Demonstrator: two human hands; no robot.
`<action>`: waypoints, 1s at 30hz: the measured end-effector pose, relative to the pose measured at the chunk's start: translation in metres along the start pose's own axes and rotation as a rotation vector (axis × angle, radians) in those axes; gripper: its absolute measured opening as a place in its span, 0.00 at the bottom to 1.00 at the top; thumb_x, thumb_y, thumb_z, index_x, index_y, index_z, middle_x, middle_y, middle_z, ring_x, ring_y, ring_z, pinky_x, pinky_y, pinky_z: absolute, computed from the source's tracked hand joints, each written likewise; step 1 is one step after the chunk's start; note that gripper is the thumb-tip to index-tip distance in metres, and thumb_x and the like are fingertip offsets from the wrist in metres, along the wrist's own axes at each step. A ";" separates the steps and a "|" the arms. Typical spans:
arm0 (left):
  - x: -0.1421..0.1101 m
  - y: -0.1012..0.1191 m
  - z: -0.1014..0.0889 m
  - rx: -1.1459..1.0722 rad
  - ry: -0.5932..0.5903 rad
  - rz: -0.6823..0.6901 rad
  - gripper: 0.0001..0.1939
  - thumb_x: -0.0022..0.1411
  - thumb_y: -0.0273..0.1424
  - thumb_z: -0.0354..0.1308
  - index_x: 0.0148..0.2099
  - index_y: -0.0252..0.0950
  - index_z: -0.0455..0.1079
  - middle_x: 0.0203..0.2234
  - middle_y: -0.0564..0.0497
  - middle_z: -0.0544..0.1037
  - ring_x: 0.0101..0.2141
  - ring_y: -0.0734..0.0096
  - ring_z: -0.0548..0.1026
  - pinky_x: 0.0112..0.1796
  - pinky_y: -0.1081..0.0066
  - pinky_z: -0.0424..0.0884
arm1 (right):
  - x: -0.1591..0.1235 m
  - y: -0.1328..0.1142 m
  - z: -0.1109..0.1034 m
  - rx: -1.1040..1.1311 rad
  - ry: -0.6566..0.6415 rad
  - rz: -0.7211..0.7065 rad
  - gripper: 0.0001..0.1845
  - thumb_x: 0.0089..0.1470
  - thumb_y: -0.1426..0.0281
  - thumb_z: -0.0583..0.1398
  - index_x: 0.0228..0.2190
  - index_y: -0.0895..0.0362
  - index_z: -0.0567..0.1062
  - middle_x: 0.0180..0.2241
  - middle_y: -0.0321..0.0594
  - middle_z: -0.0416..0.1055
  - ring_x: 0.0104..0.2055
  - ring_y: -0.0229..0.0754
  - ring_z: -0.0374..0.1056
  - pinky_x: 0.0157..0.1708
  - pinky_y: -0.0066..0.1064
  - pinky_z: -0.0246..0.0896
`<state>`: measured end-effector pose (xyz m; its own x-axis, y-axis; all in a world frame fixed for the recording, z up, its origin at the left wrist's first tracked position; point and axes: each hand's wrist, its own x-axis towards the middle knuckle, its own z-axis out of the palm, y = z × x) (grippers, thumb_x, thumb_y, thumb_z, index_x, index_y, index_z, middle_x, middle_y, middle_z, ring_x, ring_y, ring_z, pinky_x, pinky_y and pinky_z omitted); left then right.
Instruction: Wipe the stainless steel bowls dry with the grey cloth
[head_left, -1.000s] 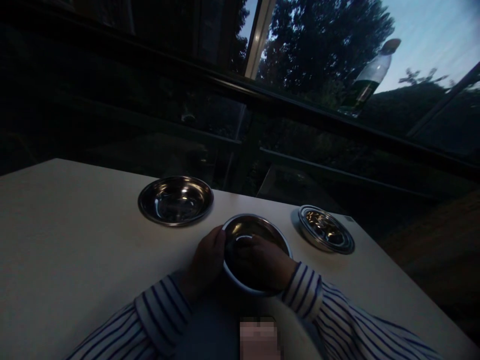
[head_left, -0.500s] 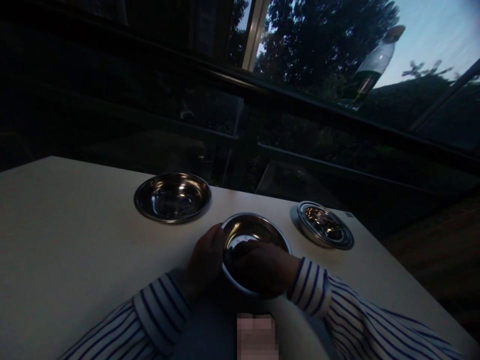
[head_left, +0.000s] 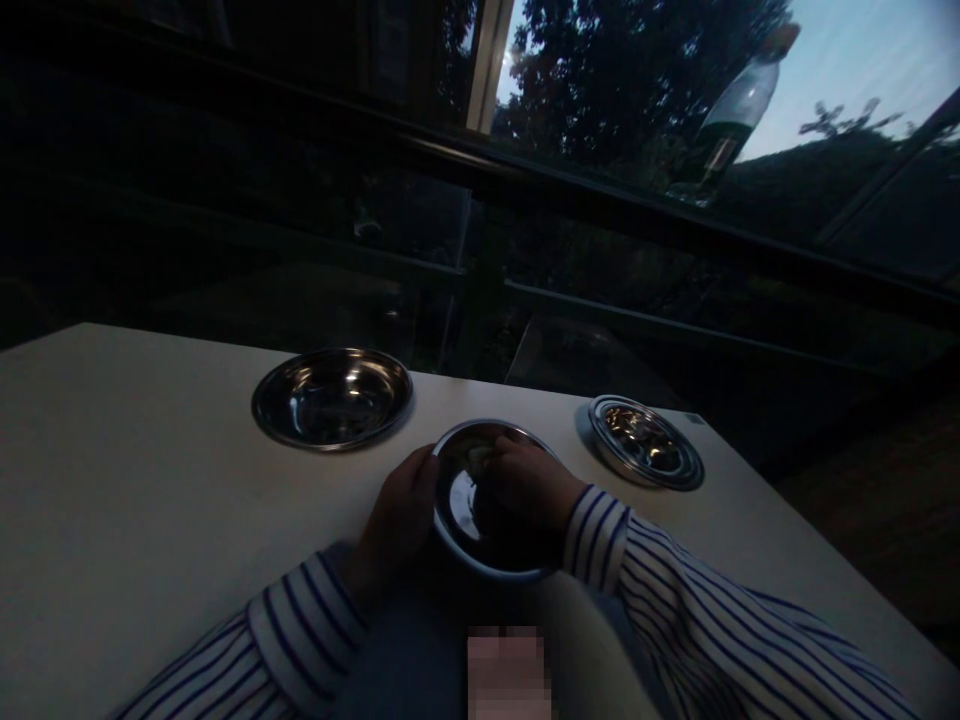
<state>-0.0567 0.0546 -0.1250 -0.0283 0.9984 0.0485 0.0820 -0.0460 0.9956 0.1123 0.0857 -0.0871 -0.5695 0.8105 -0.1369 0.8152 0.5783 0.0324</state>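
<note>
The left hand [head_left: 397, 515] clamps the bowl [head_left: 465, 508] by its side, seemingly to steady it; the right hand [head_left: 529, 485] curls inside, its hold on anything unclear.

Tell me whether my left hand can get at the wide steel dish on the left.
Probably yes: the dish lies just beyond your left hand, with nothing visible between them. That hand is holding the bowl, though, so it would likely have to let go first.
</note>
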 end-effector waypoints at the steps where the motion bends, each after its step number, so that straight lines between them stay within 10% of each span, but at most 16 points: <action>1: 0.001 0.001 -0.001 -0.023 0.016 -0.028 0.17 0.57 0.37 0.48 0.42 0.33 0.71 0.37 0.45 0.78 0.38 0.62 0.75 0.39 0.65 0.67 | 0.001 -0.001 0.001 0.014 -0.003 -0.025 0.12 0.56 0.71 0.52 0.36 0.60 0.75 0.38 0.48 0.69 0.37 0.42 0.67 0.37 0.31 0.60; 15: 0.008 0.006 -0.004 -0.149 -0.045 -0.162 0.23 0.51 0.39 0.57 0.46 0.31 0.71 0.32 0.46 0.81 0.36 0.58 0.76 0.40 0.62 0.69 | -0.026 -0.027 -0.021 0.086 -0.146 -0.476 0.10 0.53 0.71 0.57 0.37 0.54 0.76 0.42 0.40 0.71 0.38 0.40 0.68 0.28 0.27 0.58; 30: 0.009 0.007 -0.001 -0.212 -0.102 -0.187 0.20 0.52 0.38 0.58 0.45 0.32 0.73 0.33 0.47 0.81 0.32 0.62 0.77 0.40 0.63 0.69 | -0.011 -0.003 -0.009 0.019 0.053 -0.186 0.11 0.55 0.75 0.54 0.34 0.62 0.76 0.37 0.51 0.71 0.40 0.47 0.68 0.39 0.36 0.62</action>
<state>-0.0575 0.0629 -0.1176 0.0779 0.9877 -0.1354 -0.1258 0.1445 0.9815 0.1150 0.0754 -0.0765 -0.7151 0.6937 -0.0866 0.6967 0.7173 -0.0071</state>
